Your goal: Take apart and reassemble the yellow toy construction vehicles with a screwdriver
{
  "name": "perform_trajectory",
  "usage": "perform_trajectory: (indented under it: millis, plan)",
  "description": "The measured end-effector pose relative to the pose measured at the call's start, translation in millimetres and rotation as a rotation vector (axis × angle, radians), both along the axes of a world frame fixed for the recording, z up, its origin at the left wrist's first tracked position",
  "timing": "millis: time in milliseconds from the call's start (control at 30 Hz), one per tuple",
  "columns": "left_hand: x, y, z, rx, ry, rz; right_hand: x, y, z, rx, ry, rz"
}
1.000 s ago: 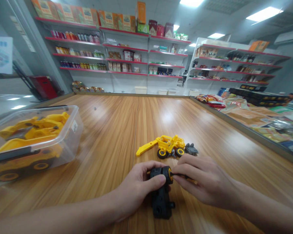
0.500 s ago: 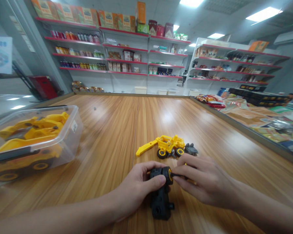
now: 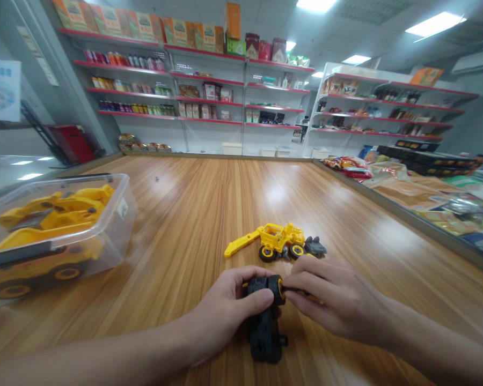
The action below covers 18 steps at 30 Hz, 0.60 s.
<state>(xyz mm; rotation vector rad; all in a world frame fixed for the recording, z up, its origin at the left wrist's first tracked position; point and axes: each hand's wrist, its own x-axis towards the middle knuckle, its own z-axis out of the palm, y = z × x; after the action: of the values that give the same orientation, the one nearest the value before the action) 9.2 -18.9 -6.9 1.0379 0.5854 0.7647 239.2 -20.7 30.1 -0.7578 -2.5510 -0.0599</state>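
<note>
My left hand is closed around a black toy vehicle chassis, its thumb pressed on a black wheel with a yellow hub at the upper end. A bare axle stub sticks out to the right at the chassis's lower end. The fingers of my right hand pinch a small screwdriver, mostly hidden by them; its dark shaft points into the wheel's hub, and a bit of yellow shows behind the fingers. Just beyond my hands stands a yellow toy digger with a long arm to the left and a grey bucket.
To the left is a clear plastic box holding yellow toy vehicle parts. A tiny dark piece lies farther back on the wooden table. Packaged goods lie beyond the right edge, and stocked shelves line the back.
My right fingers have shifted very slightly around the screwdriver, and less yellow shows behind them. The left hand, chassis and digger stay in place.
</note>
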Motion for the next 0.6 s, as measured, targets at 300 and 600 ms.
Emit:
perform_trajectory:
  millis: [300, 600]
  plan:
    - [0.1, 0.1, 1.0, -0.013, 0.004, 0.007, -0.5, -0.9, 1.8, 0.003, -0.003, -0.001]
    - [0.5, -0.7, 1.0, 0.004, 0.003, 0.006, -2.0, -2.1, 2.3, -0.014, 0.01, 0.009]
